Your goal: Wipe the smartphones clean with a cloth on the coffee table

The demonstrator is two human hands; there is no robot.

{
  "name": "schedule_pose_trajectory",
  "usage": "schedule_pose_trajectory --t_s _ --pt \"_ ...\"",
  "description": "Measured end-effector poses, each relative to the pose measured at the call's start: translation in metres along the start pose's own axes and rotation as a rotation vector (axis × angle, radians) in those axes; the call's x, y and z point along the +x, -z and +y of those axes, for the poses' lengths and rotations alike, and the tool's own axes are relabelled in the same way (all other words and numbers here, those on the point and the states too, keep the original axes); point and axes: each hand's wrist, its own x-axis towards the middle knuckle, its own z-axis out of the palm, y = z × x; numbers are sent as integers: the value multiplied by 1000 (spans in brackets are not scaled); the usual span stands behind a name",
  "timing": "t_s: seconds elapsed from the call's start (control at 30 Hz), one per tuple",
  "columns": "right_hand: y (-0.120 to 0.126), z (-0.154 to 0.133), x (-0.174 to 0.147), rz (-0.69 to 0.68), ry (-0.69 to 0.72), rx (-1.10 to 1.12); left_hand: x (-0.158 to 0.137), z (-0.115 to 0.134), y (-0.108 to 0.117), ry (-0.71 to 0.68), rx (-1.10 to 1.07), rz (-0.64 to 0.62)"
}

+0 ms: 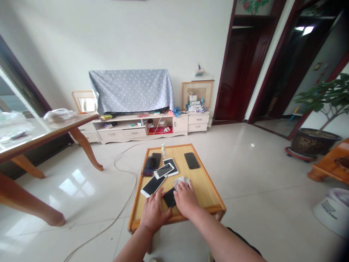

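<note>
A black smartphone (169,198) lies on a small wooden table (208,194), near its front edge. My left hand (153,214) grips it from the left, thumb at the near edge and forefinger at the far side. Over the phone's right part, my right hand (186,199) presses down with a crumpled pale cloth or tissue (180,179) under its fingers. Just beyond my left hand rests a white phone with a dark screen (153,186). Another white phone (165,170) overlaps a third one (174,168).
A dark phone (192,161) lies at the table's far right. Dark items (156,160), partly pixelated, sit far left beside a small pump bottle (163,151). A larger table (81,119) stands left, a cable (130,171) crosses the floor, and a white bucket (331,211) is at right.
</note>
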Motion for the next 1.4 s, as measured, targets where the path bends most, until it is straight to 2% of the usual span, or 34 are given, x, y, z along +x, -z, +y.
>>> schedule_pose_trajectory --t_s 0.1,0.17,0.37,0.43,0.57,0.6,0.63,0.73,0.8,0.87,1.0,1.07,1.13,1.2,1.27,1.33,1.4 --pt "-10 -14 -13 -46 217 65 0 1 -1 -1 21 3" --pt "-9 -16 -13 -54 274 78 1 3 -1 -1 26 4" --pt "11 10 13 50 -22 33 1 14 4 19 9 32" --pt "5 5 10 57 5 44 1 15 4 26 11 28" --pt "-11 -15 -3 20 221 99 2 13 0 24 16 19" --pt "-11 -15 -3 15 238 103 2 13 -1 23 21 21" --pt "-9 -13 -1 18 216 98 2 12 -2 21 28 25" --pt "7 7 11 49 3 52 2 13 -3 12 48 26" --pt "13 18 13 62 -84 38 3 14 -2 7 55 13" --pt "11 18 5 44 -75 42 3 16 -1 5 59 7" --pt "-6 0 -28 -28 150 92 3 18 0 5 52 16" --pt "-6 -1 -36 -48 206 107 3 17 0 6 51 12" --pt "3 11 -33 -65 143 94 3 15 0 0 55 -4" --pt "16 28 -23 -56 -17 51 3 13 -1 -9 63 -14" --pt "25 41 -16 -36 -116 17 3 10 -3 -20 69 -13" --pt "26 42 -19 -34 -124 9 3 9 -4 -25 74 -2" --pt "20 32 -32 -43 -45 25 3 8 -5 -29 75 5"
